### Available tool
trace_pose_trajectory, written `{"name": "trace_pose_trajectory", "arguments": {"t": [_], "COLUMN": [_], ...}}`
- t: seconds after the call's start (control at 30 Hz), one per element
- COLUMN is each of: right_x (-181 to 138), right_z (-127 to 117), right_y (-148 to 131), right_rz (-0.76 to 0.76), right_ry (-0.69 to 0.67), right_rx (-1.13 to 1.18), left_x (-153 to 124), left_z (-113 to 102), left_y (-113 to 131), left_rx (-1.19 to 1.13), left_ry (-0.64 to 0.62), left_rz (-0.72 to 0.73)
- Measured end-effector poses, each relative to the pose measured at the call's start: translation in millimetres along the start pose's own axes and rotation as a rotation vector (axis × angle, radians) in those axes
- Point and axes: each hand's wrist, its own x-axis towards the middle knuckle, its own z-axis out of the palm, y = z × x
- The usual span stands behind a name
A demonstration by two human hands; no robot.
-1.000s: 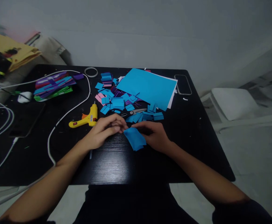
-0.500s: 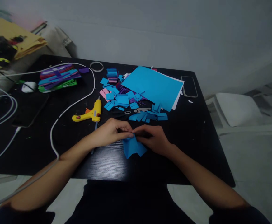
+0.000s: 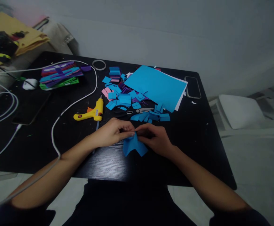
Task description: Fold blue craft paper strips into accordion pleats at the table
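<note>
My left hand [image 3: 112, 133] and my right hand [image 3: 156, 139] meet over the black table [image 3: 104, 166], both pinching the top of a folded blue paper piece [image 3: 133, 146]. The paper hangs down from the fingertips and bends into two flaps. Just beyond my hands lie a scatter of small blue paper pieces [image 3: 148, 116] and a pair of scissors [image 3: 137, 111]. A yellow glue gun [image 3: 91, 113] lies to the left of my left hand.
A large blue sheet [image 3: 157, 86] and a phone [image 3: 192, 87] lie at the back right. A stack of coloured strips [image 3: 59, 75], a tape ring [image 3: 98, 64], a white cable [image 3: 64, 111] and a dark tablet [image 3: 30, 108] occupy the left.
The blue paper was lying flatter under my right hand; now both hands pinch its top and it is folded into a peak. The camera view shifted slightly.
</note>
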Motion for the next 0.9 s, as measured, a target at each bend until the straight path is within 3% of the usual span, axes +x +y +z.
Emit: {"name": "trace_pose_trajectory", "arguments": {"t": [0.33,0.57,0.9], "right_x": [2.5,5.9,9.0], "right_z": [0.7,1.9,-0.6], "right_y": [-2.7,-3.0,-5.9], "right_rz": [0.078,0.281,0.405], "right_ry": [0.049,0.048,-0.038], "right_rx": [0.005,0.245,0.456], "left_x": [-2.0,-2.2,-2.9], "left_z": [-1.1,-2.0,-3.4], "left_y": [-0.4,0.7,-2.5], "left_rx": [0.032,0.114,0.166], "left_ry": [0.023,0.029,0.014], "left_rz": [-0.012,0.020,0.031]}}
